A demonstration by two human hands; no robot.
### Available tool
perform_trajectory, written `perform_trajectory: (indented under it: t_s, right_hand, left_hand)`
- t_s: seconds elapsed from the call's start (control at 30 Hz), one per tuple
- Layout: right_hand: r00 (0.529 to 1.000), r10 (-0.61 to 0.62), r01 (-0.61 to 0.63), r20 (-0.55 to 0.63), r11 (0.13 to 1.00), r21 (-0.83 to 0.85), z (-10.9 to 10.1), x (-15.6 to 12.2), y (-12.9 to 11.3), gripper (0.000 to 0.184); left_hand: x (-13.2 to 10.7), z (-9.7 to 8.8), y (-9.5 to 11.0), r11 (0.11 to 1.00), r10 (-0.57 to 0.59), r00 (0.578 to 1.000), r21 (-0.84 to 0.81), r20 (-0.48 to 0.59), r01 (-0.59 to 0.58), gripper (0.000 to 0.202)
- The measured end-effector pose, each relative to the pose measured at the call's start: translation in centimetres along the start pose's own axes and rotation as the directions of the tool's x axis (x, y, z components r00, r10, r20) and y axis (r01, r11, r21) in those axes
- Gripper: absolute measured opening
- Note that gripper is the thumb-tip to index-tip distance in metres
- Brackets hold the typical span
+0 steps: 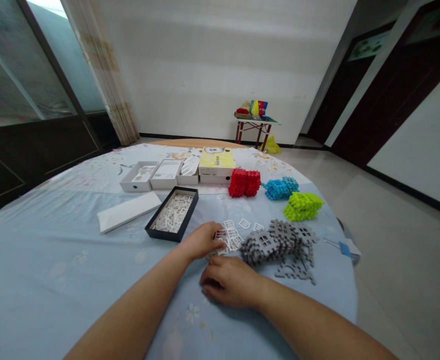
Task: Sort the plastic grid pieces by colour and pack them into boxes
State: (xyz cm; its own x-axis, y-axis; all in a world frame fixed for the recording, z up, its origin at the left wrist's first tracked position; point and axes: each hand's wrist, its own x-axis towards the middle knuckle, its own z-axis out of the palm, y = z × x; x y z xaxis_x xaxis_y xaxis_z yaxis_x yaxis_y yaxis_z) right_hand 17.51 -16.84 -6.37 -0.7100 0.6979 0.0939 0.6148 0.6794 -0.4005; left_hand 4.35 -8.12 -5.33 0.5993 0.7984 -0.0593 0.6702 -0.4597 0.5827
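My left hand (204, 241) is at a loose pile of small white plastic window pieces (234, 239), its thumb and fingers closed around one of them. Close in front of me, my right hand (232, 281) rests on the cloth with its fingers curled; anything inside them is hidden. Just right of the pile lies a heap of grey interlocking plastic tiles (280, 242), some with window grids. To the left of my hands, a black-rimmed box (189, 210) holds many more white pieces.
Beyond are red tiles (244, 183), blue tiles (281, 188) and lime-green tiles (303, 206). White open boxes (135, 186) and a yellow-and-white box (217, 162) line the back. A long white box (128, 212) lies at left. A blue clip (344, 249) grips the tablecloth's right edge.
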Motion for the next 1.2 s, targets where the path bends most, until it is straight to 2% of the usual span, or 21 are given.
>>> perform_trajectory:
  t_s: [0.2,0.27,0.33,0.43,0.5,0.57,0.63,0.83,0.9,1.0,1.07,1.13,1.2]
  right_hand:
    - [1.000,-0.001,0.001,0.016,1.000,0.005,-0.2,-0.1,-0.1,0.020]
    - [1.000,0.003,-0.003,0.016,1.000,0.012,-0.3,-0.1,-0.1,0.021]
    - [1.000,0.006,-0.007,0.017,1.000,0.016,-0.4,-0.2,-0.2,0.022]
    - [1.000,0.000,0.000,0.022,1.000,0.015,-0.5,-0.3,-0.3,0.022]
    - [1.000,-0.004,0.003,0.022,1.000,0.017,-0.6,-0.3,-0.3,0.021]
    - [1.000,-0.002,0.001,0.021,1.000,0.026,-0.6,-0.3,-0.4,0.021]
    - [1.000,0.004,-0.004,0.020,1.000,0.030,-0.5,-0.3,-0.4,0.021]
    - [1.000,0.008,-0.009,0.024,0.999,0.037,-0.4,-0.2,-0.2,0.021]
    - [1.000,0.006,-0.007,0.022,0.999,0.042,-0.4,-0.2,-0.2,0.021]
    - [1.000,0.007,-0.008,0.023,0.999,0.044,-0.4,-0.2,-0.2,0.021]
    - [1.000,0.011,-0.012,0.023,0.999,0.042,-0.4,-0.2,-0.3,0.020]
    - [1.000,0.014,-0.014,0.019,0.999,0.036,-0.4,-0.2,-0.4,0.020]
    - [1.000,0.012,-0.012,0.014,1.000,0.026,-0.4,-0.3,-0.3,0.020]
  left_hand:
    - [-0.2,-1.1,0.4,0.984,0.016,1.000,-0.177,-0.015,-0.019,0.018]
    - [-0.6,-2.4,0.7,0.985,0.003,0.998,-0.174,-0.066,-0.014,0.020]
    - [-1.1,-4.2,0.8,0.991,-0.026,0.984,-0.131,-0.176,0.003,0.022]
    - [-2.2,-7.1,0.6,0.990,-0.103,0.915,-0.127,-0.390,0.058,0.031]
    - [-2.9,-8.7,0.2,0.984,-0.168,0.845,-0.144,-0.507,0.108,0.037]
    - [-3.3,-9.7,-0.4,0.976,-0.216,0.769,-0.134,-0.601,0.169,0.040]
    - [-3.3,-10.0,-1.4,0.970,-0.235,0.730,-0.103,-0.642,0.221,0.042]
    - [-2.4,-9.3,-4.5,0.963,-0.191,0.816,0.056,-0.545,0.263,0.050]
    - [-2.5,-9.1,-4.4,0.954,-0.153,0.824,0.137,-0.545,0.268,0.051]
    - [-3.0,-8.8,-2.7,0.955,-0.104,0.859,0.191,-0.502,0.227,0.047]
    - [-3.3,-8.0,-1.1,0.970,-0.071,0.923,0.191,-0.377,0.153,0.043]
    - [-3.4,-6.6,0.3,0.975,-0.013,0.986,0.216,-0.167,0.049,0.037]
    - [-3.3,-5.0,1.3,0.971,0.015,1.000,0.239,0.002,-0.015,0.036]
